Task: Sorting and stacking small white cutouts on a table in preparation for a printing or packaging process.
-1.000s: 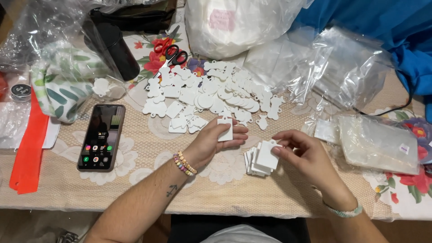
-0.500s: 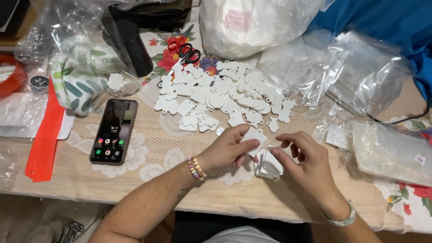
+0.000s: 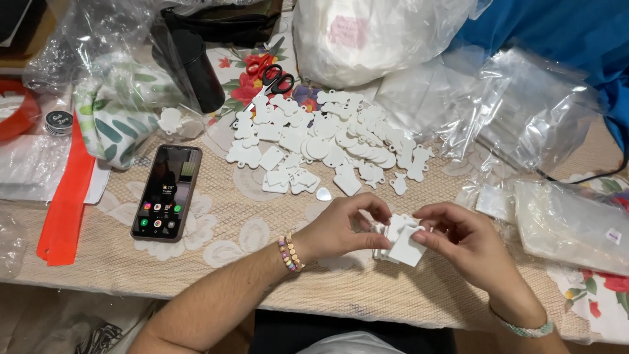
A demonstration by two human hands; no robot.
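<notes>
- Bench (image 3: 216, 262) with lace cloth; big white bag (image 3: 373, 39) at the back.
- Pile of white tags (image 3: 327, 137) mid-bench, phone (image 3: 167, 192) left of it.
- Left hand (image 3: 341, 226) and right hand (image 3: 458, 246) both pinch a small stack of white tags (image 3: 401, 244) at the near edge.
- Best to keep edges squared and grip light.

The worktop (image 3: 216, 262) carries a lace cloth. Directly on it lie a phone (image 3: 166, 192), a heap of white tags (image 3: 327, 141), scissors (image 3: 270, 77), an orange strip (image 3: 65, 203) and clear plastic bags (image 3: 524, 111).
</notes>
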